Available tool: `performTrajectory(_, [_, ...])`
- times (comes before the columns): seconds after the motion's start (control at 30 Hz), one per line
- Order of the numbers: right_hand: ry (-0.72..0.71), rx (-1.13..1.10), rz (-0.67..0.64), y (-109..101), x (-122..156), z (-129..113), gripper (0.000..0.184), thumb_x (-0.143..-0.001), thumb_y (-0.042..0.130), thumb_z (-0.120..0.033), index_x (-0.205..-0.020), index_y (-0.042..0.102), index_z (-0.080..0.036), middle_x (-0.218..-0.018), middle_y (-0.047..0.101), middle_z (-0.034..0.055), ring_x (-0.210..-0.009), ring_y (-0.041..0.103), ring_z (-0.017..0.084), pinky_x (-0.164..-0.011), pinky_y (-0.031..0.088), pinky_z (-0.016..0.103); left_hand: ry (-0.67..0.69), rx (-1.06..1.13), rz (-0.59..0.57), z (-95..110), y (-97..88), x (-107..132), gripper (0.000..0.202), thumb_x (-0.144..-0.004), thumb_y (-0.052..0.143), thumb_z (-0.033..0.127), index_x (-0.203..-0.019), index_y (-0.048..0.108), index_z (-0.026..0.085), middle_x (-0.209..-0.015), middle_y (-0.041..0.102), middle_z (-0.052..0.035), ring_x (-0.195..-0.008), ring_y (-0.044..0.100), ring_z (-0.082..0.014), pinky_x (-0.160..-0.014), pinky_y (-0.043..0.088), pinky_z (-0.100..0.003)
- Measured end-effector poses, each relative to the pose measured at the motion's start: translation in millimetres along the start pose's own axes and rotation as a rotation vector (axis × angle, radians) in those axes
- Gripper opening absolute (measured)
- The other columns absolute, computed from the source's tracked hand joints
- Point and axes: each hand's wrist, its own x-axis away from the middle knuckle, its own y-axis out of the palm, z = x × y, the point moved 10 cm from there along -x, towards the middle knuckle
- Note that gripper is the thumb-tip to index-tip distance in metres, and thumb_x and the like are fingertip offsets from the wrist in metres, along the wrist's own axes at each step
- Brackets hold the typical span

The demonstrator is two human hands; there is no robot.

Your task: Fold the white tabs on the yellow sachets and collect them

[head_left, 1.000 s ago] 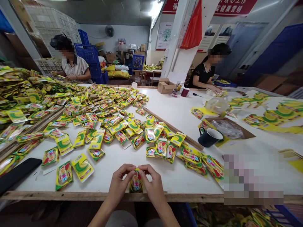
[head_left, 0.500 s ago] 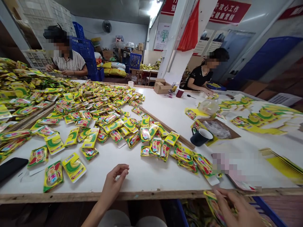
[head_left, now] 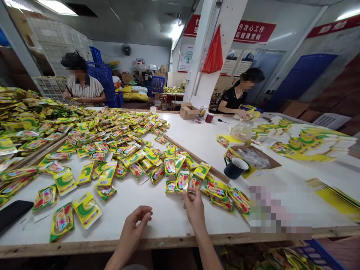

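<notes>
Many small yellow and green packets (head_left: pixel 108 173) with fruit pictures lie spread over the white table (head_left: pixel 168 217). My right hand (head_left: pixel 195 210) is at the near edge of the middle heap. Its thumb and fingertips are apart, at the lower edge of one packet (head_left: pixel 194 182); whether they touch it is unclear. That packet lies among others, not lifted. My left hand (head_left: pixel 136 227) hovers near the table's front edge, loosely curled with a gap between thumb and fingers, and nothing shows in it. Two packets (head_left: pixel 87 210) lie to its left.
A blue crate (head_left: pixel 317 255) holding packets stands below the table edge at right. A dark mug (head_left: pixel 235 167), an open carton (head_left: pixel 257 157) and flat yellow packaging (head_left: pixel 306 144) are on the right. A wooden strip (head_left: pixel 197 157) crosses the table. Two people sit across; a phone (head_left: pixel 15 213) lies left.
My right hand has moved left from above the blue crate to the middle heap, and the packet it held is out of it. The left hand stays in place. The camera view has tilted up slightly.
</notes>
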Motion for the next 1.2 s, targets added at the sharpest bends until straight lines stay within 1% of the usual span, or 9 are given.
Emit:
performTrajectory(0.23, [0.035, -0.084, -0.022, -0.9, 22.6, 17.0, 0.035, -0.073, 0.062, -0.049, -0.090, 0.047, -0.023, -0.065, 0.069, -0.0009, -0.043, 0.057, 0.015, -0.042, 0.045, 0.025, -0.047, 0.052, -0.095, -11.0, 30.7, -12.6, 0.033, -0.079, 0.064, 0.047, -0.095, 0.070, 0.018, -0.091, 0.073, -0.0092, -0.085, 0.068, -0.0240, -0.077, 0.054, -0.034])
performTrajectory(0.47, [0.079, -0.180, 0.028, 11.8, 4.4, 7.0, 0.041, -0.069, 0.068, -0.052, -0.086, 0.043, -0.024, -0.062, 0.069, 0.0011, -0.038, 0.053, 0.014, -0.039, 0.041, 0.025, -0.071, 0.142, -0.065, -18.5, 22.1, -12.1, 0.033, -0.080, 0.064, 0.047, -0.094, 0.068, 0.017, -0.090, 0.071, -0.0076, -0.088, 0.066, -0.0236, -0.077, 0.054, -0.033])
performTrajectory(0.57, [0.076, -0.213, -0.069, 20.1, 22.8, 7.6, 0.041, -0.070, 0.066, -0.053, -0.086, 0.042, -0.024, -0.062, 0.068, 0.0008, -0.043, 0.055, 0.015, -0.041, 0.042, 0.025, -0.063, 0.207, -0.050, -12.5, 20.7, -12.8, 0.033, -0.081, 0.064, 0.044, -0.103, 0.063, 0.019, -0.091, 0.070, -0.0072, -0.087, 0.067, -0.0221, -0.079, 0.054, -0.034])
performTrajectory(0.73, [-0.030, -0.120, -0.432, 51.1, 75.1, -4.7, 0.024, -0.083, 0.059, -0.039, -0.095, 0.045, -0.023, -0.076, 0.070, 0.0012, -0.058, 0.061, 0.016, -0.055, 0.048, 0.026, 0.008, 0.311, -0.046, 7.1, 25.9, -13.5, 0.049, -0.082, 0.066, 0.037, -0.124, 0.043, 0.026, -0.109, 0.065, -0.0088, -0.094, 0.066, -0.0217, -0.084, 0.052, -0.036])
performTrajectory(0.87, [-0.159, -0.011, -0.419, 51.3, 78.7, -25.8, 0.028, -0.085, 0.059, -0.032, -0.109, 0.050, -0.022, -0.104, 0.068, 0.0061, -0.085, 0.065, 0.019, -0.075, 0.051, 0.029, 0.035, 0.280, -0.113, 12.9, 31.4, -7.3, 0.051, -0.085, 0.062, 0.032, -0.129, 0.038, 0.029, -0.099, 0.064, -0.0039, -0.088, 0.066, -0.0202, -0.079, 0.052, -0.033])
performTrajectory(0.97, [-0.202, -0.034, -0.437, 54.0, 73.8, -34.3, 0.035, -0.089, 0.054, -0.033, -0.122, 0.049, -0.022, -0.112, 0.065, 0.0075, -0.094, 0.064, 0.020, -0.084, 0.051, 0.030, 0.027, 0.249, -0.173, 9.6, 32.2, -1.0, 0.054, -0.087, 0.059, 0.031, -0.135, 0.033, 0.032, -0.101, 0.061, -0.0030, -0.084, 0.065, -0.0186, -0.075, 0.053, -0.032])
performTrajectory(1.03, [-0.216, -0.034, -0.478, 58.3, 73.6, -35.3, 0.032, -0.089, 0.052, -0.031, -0.120, 0.053, -0.022, -0.109, 0.066, 0.0067, -0.093, 0.064, 0.020, -0.083, 0.051, 0.030, 0.012, 0.225, -0.219, 6.9, 32.4, 1.3, 0.055, -0.086, 0.060, 0.030, -0.135, 0.035, 0.032, -0.102, 0.060, -0.0032, -0.083, 0.065, -0.0182, -0.073, 0.053, -0.031])
performTrajectory(1.1, [-0.204, -0.017, -0.532, 63.9, 74.8, -33.3, 0.027, -0.088, 0.053, -0.028, -0.114, 0.057, -0.022, -0.101, 0.068, 0.0054, -0.089, 0.065, 0.021, -0.073, 0.053, 0.028, -0.004, 0.197, -0.267, 5.5, 32.8, 0.9, 0.051, -0.085, 0.062, 0.029, -0.131, 0.041, 0.029, -0.100, 0.062, -0.0035, -0.082, 0.065, -0.0187, -0.072, 0.053, -0.030])
performTrajectory(1.2, [-0.210, 0.025, -0.565, 70.6, 73.3, -34.9, 0.019, -0.089, 0.052, -0.027, -0.103, 0.062, -0.021, -0.092, 0.069, 0.0045, -0.083, 0.064, 0.021, -0.064, 0.051, 0.026, 0.015, 0.126, -0.266, 9.3, 27.1, -5.7, 0.032, -0.086, 0.060, 0.031, -0.116, 0.056, 0.024, -0.097, 0.066, -0.0049, -0.087, 0.066, -0.0214, -0.077, 0.054, -0.032])
